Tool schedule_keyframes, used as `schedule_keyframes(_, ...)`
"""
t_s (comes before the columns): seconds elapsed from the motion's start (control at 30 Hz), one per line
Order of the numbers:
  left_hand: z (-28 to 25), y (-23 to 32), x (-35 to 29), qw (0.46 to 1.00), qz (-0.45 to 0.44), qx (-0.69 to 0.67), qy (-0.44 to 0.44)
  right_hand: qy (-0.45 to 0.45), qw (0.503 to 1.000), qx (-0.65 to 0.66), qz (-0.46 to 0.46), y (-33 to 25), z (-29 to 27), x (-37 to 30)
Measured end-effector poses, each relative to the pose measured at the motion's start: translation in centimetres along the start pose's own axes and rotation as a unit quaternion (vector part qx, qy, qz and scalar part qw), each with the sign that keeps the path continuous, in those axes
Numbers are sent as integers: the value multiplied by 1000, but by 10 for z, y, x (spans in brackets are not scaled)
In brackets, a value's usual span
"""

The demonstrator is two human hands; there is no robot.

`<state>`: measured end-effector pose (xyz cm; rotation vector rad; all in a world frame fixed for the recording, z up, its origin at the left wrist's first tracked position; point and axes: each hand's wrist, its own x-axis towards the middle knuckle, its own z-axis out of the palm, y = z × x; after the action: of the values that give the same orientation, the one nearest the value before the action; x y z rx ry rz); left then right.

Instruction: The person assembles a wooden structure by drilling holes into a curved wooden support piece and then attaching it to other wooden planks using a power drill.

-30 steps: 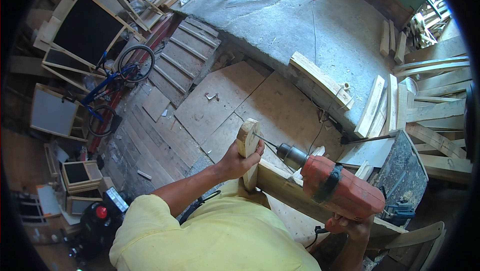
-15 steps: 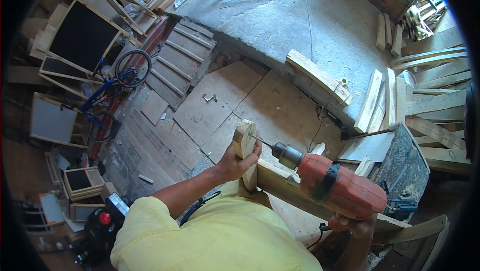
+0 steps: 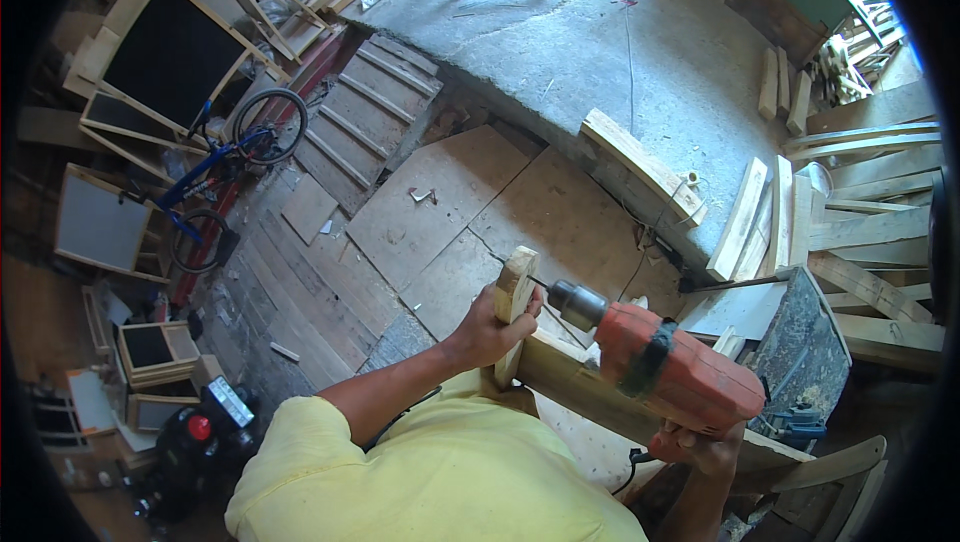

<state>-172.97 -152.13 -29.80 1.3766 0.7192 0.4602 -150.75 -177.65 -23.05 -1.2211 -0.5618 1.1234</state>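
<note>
My left hand (image 3: 500,330) is wrapped round an upright wooden piece (image 3: 517,287) with a rounded top end, fingers on its far side. In my right hand (image 3: 708,445) is the grip of a red power drill (image 3: 685,374), held level, with dark tape round its body. Its metal chuck (image 3: 577,305) points left at the wooden piece. Only a short stretch of the drill bit (image 3: 538,283) shows between chuck and wood; its tip is hidden at the wood's face. A long wooden board (image 3: 570,376) lies behind and below the drill.
A dusty bench (image 3: 795,337) stands to the right beside stacked timber (image 3: 870,232). Ahead is a raised concrete floor (image 3: 560,52), with a thick plank (image 3: 640,164) along its edge. On the left are a blue bicycle (image 3: 215,177), framed boards (image 3: 170,57) and a black machine (image 3: 195,452).
The wooden piece and my left hand have shifted right, toward the drill. Less of the bit shows between chuck and wood. The drill has moved only slightly.
</note>
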Motion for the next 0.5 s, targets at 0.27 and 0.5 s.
schedule_keyframes(0.27,-11,-12,5,995,11,-62,-81,-24,993,38,-110,3,-12,-41)
schedule_keyframes(0.5,-13,-17,18,996,14,-73,-51,166,979,81,-82,27,-35,-143)
